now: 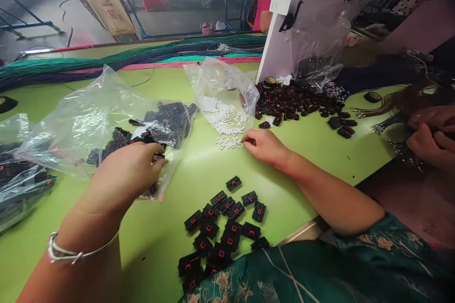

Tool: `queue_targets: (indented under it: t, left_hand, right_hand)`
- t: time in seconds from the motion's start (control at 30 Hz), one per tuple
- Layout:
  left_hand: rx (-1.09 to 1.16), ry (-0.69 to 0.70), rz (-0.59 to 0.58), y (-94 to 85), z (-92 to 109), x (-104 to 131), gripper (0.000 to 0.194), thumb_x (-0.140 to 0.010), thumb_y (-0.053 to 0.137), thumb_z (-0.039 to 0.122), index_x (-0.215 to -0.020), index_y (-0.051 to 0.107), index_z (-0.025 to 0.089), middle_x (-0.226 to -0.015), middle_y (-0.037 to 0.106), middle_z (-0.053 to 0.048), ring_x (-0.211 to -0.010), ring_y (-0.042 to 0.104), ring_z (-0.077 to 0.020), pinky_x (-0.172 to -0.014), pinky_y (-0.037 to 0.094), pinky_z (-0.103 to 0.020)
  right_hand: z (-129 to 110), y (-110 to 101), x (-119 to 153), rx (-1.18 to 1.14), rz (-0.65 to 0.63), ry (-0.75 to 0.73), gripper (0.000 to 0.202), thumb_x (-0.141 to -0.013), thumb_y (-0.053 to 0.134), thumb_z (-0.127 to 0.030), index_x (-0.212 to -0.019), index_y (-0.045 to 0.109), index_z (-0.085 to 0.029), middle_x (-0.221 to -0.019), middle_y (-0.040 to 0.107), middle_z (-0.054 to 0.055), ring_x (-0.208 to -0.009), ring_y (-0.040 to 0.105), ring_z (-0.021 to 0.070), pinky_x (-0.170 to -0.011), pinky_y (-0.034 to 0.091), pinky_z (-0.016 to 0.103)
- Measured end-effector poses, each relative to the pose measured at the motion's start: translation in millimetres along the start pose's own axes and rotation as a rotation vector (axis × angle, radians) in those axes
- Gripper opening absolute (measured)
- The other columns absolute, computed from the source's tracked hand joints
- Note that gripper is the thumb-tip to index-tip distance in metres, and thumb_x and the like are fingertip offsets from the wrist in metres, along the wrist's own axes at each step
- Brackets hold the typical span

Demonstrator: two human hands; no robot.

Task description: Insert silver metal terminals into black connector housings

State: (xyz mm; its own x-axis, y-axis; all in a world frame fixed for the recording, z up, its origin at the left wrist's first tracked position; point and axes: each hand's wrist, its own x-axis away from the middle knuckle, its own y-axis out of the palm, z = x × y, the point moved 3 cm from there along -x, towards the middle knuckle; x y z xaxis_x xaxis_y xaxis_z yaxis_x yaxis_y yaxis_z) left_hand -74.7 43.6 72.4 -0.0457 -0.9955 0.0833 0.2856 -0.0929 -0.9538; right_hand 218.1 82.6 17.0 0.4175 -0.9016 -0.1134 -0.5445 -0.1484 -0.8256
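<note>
My left hand [130, 165] is at the mouth of a clear plastic bag [80, 109] of black plastic connectors [168, 123]. Its thumb and fingers close on a black connector [158, 155], partly hidden by the hand. To the right, my right hand [266, 146] rests low over the green table, fingers curled together beside a spill of small white plastic pieces [229, 142]. Whatever those fingertips hold is hidden or too small to name. More white pieces lie in an open clear bag [222, 73]. Nearest my body, several black connectors with red inserts [232, 234] lie loosely grouped.
Another bag of black parts [24, 184] lies at the left edge. Bundled green, blue and pink wires [142, 59] run along the back. A white panel [284, 23] stands behind a pile of black-and-red connectors [284, 99]. At right, another person's hands [433, 137] hold wires.
</note>
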Motion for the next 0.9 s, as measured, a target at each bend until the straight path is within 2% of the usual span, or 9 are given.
queue_targets:
  t: [0.07,0.1,0.17,0.27,0.33,0.43,0.6,0.73,0.9]
  left_hand:
    - [-0.009,-0.003,0.053,-10.3,9.4,4.0,0.027,-0.078,0.058,0.038,-0.091,0.074,0.02,-0.09,0.071,-0.013,-0.08,0.062,-0.031,-0.073,0.044,-0.04]
    - [0.074,0.009,0.041,-11.4,14.5,5.7,0.031,-0.078,0.059,0.041,-0.096,0.074,0.02,-0.095,0.073,-0.012,-0.083,0.064,-0.0301,-0.075,0.046,-0.04]
    - [0.431,0.054,-0.072,-3.8,25.6,7.5,0.036,-0.076,0.064,0.043,-0.101,0.074,0.019,-0.094,0.074,-0.011,-0.082,0.066,-0.027,-0.075,0.05,-0.038]
    - [0.984,0.079,-0.363,26.8,41.4,6.8,0.039,-0.074,0.072,0.043,-0.104,0.075,0.017,-0.098,0.076,-0.013,-0.085,0.071,-0.0261,-0.08,0.056,-0.038]
    - [1.274,-0.003,-0.456,49.8,45.7,3.7,0.04,-0.074,0.076,0.039,-0.107,0.074,0.017,-0.111,0.074,-0.014,-0.092,0.072,-0.0273,-0.09,0.055,-0.041]
    - [1.529,-0.132,-0.533,76.3,45.3,-0.9,0.041,-0.07,0.081,0.029,-0.107,0.074,0.013,-0.115,0.072,-0.016,-0.098,0.072,-0.0284,-0.101,0.051,-0.043]
    - [1.667,-0.181,-0.487,86.5,42.9,-3.1,0.036,-0.072,0.079,0.024,-0.105,0.075,0.009,-0.113,0.073,-0.017,-0.104,0.07,-0.0277,-0.111,0.042,-0.042]
    - [1.701,-0.223,-0.439,89.3,47.4,-0.6,0.034,-0.07,0.082,0.021,-0.101,0.076,0.01,-0.103,0.076,-0.014,-0.098,0.072,-0.0245,-0.108,0.047,-0.039]
    - [1.727,-0.308,-0.443,94.1,51.9,2.0,0.035,-0.067,0.082,0.014,-0.102,0.075,0.01,-0.097,0.077,-0.013,-0.092,0.074,-0.0212,-0.095,0.054,-0.03]
  right_hand:
    - [3.6,4.3,-2.7,0.005,-0.013,-0.009,0.016,-0.082,0.054,-0.005,-0.075,0.063,-0.015,-0.078,0.064,0.004,-0.076,0.054,0.014,-0.072,0.038,0.026]
    - [3.0,7.4,-3.2,0.014,-0.023,-0.016,0.015,-0.084,0.054,-0.007,-0.076,0.064,-0.015,-0.08,0.064,0.004,-0.078,0.054,0.0144,-0.073,0.038,0.026]
    - [-0.6,13.3,-3.7,0.049,-0.04,-0.014,0.014,-0.087,0.055,-0.012,-0.079,0.065,-0.014,-0.082,0.064,0.005,-0.08,0.054,0.0151,-0.075,0.038,0.027]
    - [-5.8,18.1,-4.2,0.144,-0.063,0.035,0.012,-0.09,0.057,-0.021,-0.083,0.065,-0.015,-0.085,0.064,0.006,-0.08,0.053,0.0158,-0.073,0.036,0.027]
    - [-7.5,18.3,-4.6,0.204,-0.076,0.064,0.012,-0.09,0.058,-0.024,-0.085,0.065,-0.015,-0.088,0.064,0.007,-0.08,0.054,0.0162,-0.072,0.035,0.028]
    - [-8.6,16.4,-4.3,0.266,-0.099,0.074,0.012,-0.091,0.053,-0.021,-0.087,0.064,-0.016,-0.091,0.065,0.007,-0.081,0.055,0.0168,-0.071,0.035,0.028]
    - [-13.2,13.9,0.3,0.383,-0.16,0.068,0.017,-0.092,0.046,-0.017,-0.088,0.063,-0.015,-0.093,0.066,0.009,-0.08,0.056,0.0186,-0.066,0.033,0.03]
    - [-15.1,13.1,3.9,0.437,-0.185,0.079,0.022,-0.094,0.041,-0.017,-0.095,0.062,-0.015,-0.098,0.065,0.011,-0.077,0.057,0.0196,-0.064,0.033,0.031]
    - [-16.9,6.7,6.7,0.127,-0.083,0.005,0.019,-0.091,0.044,-0.012,-0.092,0.062,-0.015,-0.096,0.063,0.009,-0.085,0.056,0.0187,-0.076,0.041,0.031]
